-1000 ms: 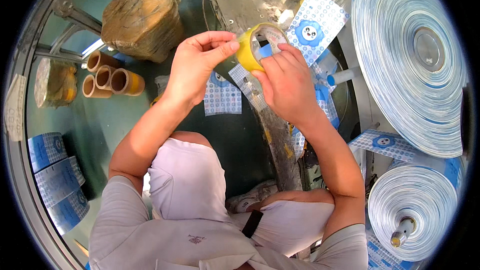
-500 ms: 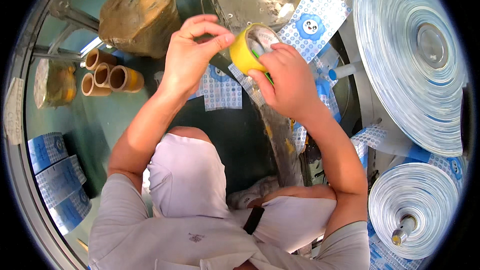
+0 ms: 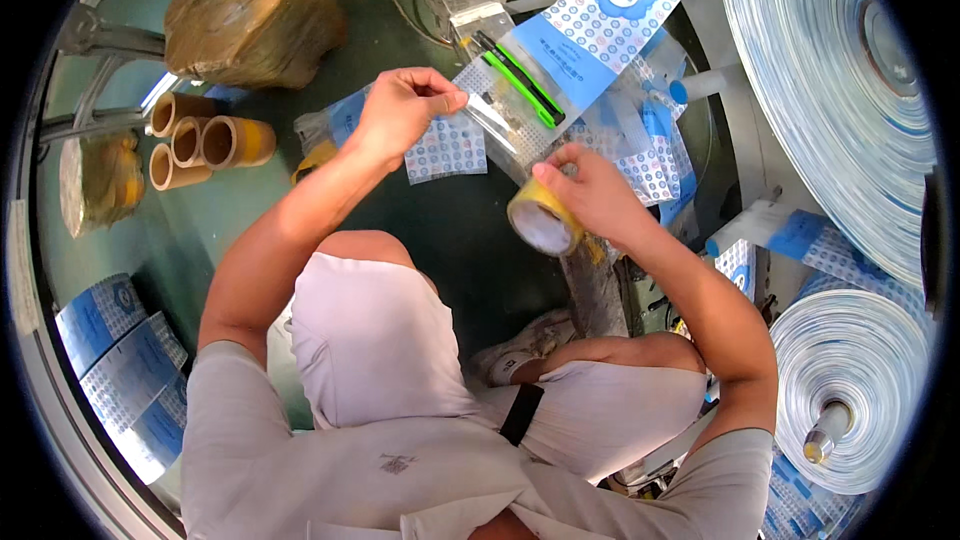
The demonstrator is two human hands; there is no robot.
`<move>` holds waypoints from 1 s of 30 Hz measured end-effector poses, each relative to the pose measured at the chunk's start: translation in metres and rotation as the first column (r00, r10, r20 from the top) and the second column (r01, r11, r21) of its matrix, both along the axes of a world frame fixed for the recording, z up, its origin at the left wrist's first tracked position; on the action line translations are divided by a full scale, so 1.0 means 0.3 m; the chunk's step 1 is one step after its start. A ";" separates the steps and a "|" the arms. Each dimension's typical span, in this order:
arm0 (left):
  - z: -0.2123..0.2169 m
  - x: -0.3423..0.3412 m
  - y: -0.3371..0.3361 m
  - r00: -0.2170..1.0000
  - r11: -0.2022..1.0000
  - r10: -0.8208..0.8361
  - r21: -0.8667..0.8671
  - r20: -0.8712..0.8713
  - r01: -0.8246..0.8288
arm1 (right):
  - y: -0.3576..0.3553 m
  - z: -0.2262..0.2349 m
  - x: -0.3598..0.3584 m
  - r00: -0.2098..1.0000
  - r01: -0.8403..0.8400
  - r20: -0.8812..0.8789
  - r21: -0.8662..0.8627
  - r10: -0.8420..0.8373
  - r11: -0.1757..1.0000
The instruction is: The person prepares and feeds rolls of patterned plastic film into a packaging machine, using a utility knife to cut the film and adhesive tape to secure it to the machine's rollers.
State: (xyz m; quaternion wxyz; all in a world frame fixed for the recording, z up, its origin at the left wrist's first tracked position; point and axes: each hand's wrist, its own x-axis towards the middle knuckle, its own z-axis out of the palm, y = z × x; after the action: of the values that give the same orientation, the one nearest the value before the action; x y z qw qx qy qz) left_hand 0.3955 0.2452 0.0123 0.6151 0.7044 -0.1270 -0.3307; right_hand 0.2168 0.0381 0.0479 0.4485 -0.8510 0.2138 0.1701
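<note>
In the head view, the right hand (image 3: 585,188) grips the yellow tape roll (image 3: 541,224), near the printed film (image 3: 567,62). The left hand (image 3: 403,112) pinches what is probably a clear tape strip (image 3: 493,121); if slack, it could stick to the film.

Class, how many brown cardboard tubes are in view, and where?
4, clustered at the picture's left: top tube, middle tube, right tube and bottom tube. Others may be hidden behind them.

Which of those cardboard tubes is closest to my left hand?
The rightmost cardboard tube, showing a yellow patch, is nearest your left hand; the other three sit farther left.
</note>
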 end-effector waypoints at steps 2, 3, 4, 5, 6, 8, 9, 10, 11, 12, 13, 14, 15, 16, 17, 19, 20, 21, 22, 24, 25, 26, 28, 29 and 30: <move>-0.079 -0.006 -0.029 1.000 1.000 -0.008 -0.018 -0.010 0.008 | -0.010 -0.089 -0.023 1.000 0.017 -0.019 0.090 -0.015 0.996; -0.115 -0.012 -0.042 1.000 1.000 0.021 0.008 -0.016 -0.021 | -0.021 -0.121 -0.033 0.999 0.025 -0.035 0.177 -0.019 0.984; -0.140 -0.014 -0.049 0.998 0.998 0.058 0.037 -0.020 -0.058 | -0.014 -0.121 -0.021 0.999 0.026 -0.039 0.180 -0.020 0.983; -0.148 0.002 -0.048 0.993 0.990 0.110 0.095 -0.039 -0.106 | 0.003 -0.108 0.005 0.989 0.134 -0.101 0.301 -0.108 0.944; -0.157 0.011 -0.044 0.994 0.990 0.107 0.093 -0.037 -0.104 | 0.018 -0.097 0.026 0.968 0.241 -0.173 0.409 -0.184 0.880; -0.165 0.025 -0.030 0.987 0.983 0.161 0.090 0.015 -0.162 | 0.035 -0.096 0.038 0.960 0.270 -0.199 0.467 -0.197 0.842; -0.170 0.033 -0.026 0.987 0.983 0.159 0.093 0.014 -0.159 | 0.040 -0.100 0.040 0.958 0.272 -0.221 0.484 -0.185 0.831; -0.180 0.039 -0.018 0.987 0.982 0.160 0.096 0.015 -0.161 | 0.044 -0.107 0.041 0.955 0.273 -0.244 0.502 -0.168 0.821; -0.190 0.044 -0.010 0.986 0.979 0.163 0.119 0.037 -0.167 | 0.047 -0.115 0.041 0.956 0.271 -0.243 0.505 -0.166 0.819; -0.200 0.048 0.000 0.984 0.975 0.167 0.142 0.058 -0.173 | 0.049 -0.125 0.039 0.969 0.229 -0.202 0.502 -0.144 0.834; -0.191 0.043 -0.002 0.985 0.975 0.164 0.144 0.056 -0.170 | 0.049 -0.134 0.032 0.978 0.193 -0.165 0.495 -0.127 0.847; -0.182 0.038 -0.002 0.988 0.979 0.142 0.138 0.053 -0.148 | 0.046 -0.140 0.024 0.977 0.197 -0.168 0.495 -0.129 0.846; -0.171 0.034 -0.002 0.992 0.983 0.119 0.131 0.049 -0.125 | 0.040 -0.146 0.013 0.987 0.160 -0.101 0.533 -0.126 0.831; -0.160 0.029 0.003 0.992 0.983 0.122 0.133 0.044 -0.126 | 0.043 -0.133 0.011 0.992 0.119 -0.036 0.567 -0.119 0.815; -0.147 0.025 0.007 0.991 0.985 0.128 0.113 0.023 -0.130 | 0.040 -0.117 0.006 0.992 0.121 -0.042 0.567 -0.118 0.815; -0.134 0.016 0.002 0.992 0.987 0.128 0.095 -0.002 -0.127 | 0.029 -0.078 -0.006 0.975 0.223 -0.148 0.654 -0.167 0.723; -0.131 0.009 -0.008 0.992 0.987 0.129 0.097 0.011 -0.130 | 0.028 -0.090 -0.013 0.973 0.231 -0.153 0.654 -0.173 0.720; -0.132 0.003 -0.016 0.991 0.986 0.130 0.099 0.025 -0.132 | 0.026 -0.115 -0.020 0.977 0.179 -0.191 0.492 -0.095 0.852; -0.148 -0.001 -0.017 0.992 0.988 0.124 0.091 0.020 -0.126 | 0.025 -0.133 -0.020 0.970 0.101 -0.242 0.303 -0.026 0.948; -0.195 -0.007 -0.009 0.987 0.984 0.149 0.093 0.052 -0.154 | 0.022 -0.161 -0.033 0.984 0.026 -0.179 0.211 0.013 0.977; -0.201 -0.003 -0.003 0.988 0.984 0.147 0.094 0.051 -0.152 | 0.031 -0.149 -0.025 0.992 0.069 -0.117 0.220 -0.044 0.973; -0.207 0.002 0.002 0.985 0.983 0.164 0.071 0.043 -0.167 | 0.034 -0.143 -0.020 0.993 0.111 -0.056 0.230 -0.101 0.967; -0.210 0.015 0.007 0.983 0.982 0.180 0.049 0.032 -0.182 | 0.032 -0.148 -0.023 0.989 0.150 -0.059 0.267 -0.139 0.952; -0.206 0.028 0.006 0.982 0.980 0.189 0.061 0.009 -0.189 | 0.033 -0.149 -0.026 0.983 0.186 -0.060 0.304 -0.176 0.934; -0.202 0.035 0.007 0.980 0.978 0.199 0.073 -0.013 -0.197 | 0.032 -0.146 -0.032 0.982 0.187 -0.063 0.304 -0.176 0.934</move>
State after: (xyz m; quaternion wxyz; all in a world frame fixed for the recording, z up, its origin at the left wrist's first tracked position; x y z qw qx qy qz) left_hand 0.4061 0.2474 -0.0484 0.6209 0.7314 -0.0381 -0.2794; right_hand 0.2070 0.0478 0.0041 0.5861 -0.7439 0.2699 0.1741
